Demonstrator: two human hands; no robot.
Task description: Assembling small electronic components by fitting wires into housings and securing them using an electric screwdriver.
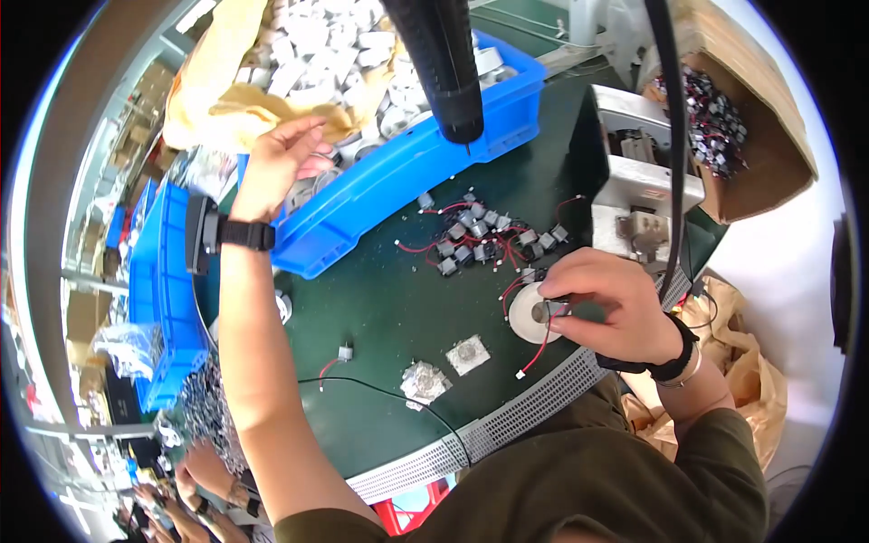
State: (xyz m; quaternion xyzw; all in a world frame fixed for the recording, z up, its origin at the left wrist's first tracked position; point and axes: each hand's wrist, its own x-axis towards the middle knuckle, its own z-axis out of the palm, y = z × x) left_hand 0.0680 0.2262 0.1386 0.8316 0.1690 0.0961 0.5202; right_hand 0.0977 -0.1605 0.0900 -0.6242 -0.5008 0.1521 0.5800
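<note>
My left hand [288, 161] reaches over the near edge of a blue plastic bin [389, 195], its fingers loosely bent and apart, nothing seen in them. White and grey plastic parts [312, 50] fill the bin. My right hand [611, 303] pinches a small motor [556, 301], mostly hidden by the fingers, with a red lead [544, 348] ending in a white plug. Right beside those fingertips is a white round piece [520, 317] with a hole or hub at its middle. Beyond it lies a pile of small motors [475, 231] with red leads on the dark green table.
A black power screwdriver [444, 81] hangs bit-down before the bin. At the right stand a metal fixture [647, 185] and a carton of wired motors [720, 118]. One loose motor [345, 352] and two silvery patches [424, 384] lie nearer. Another person's hands [206, 471] show lower left.
</note>
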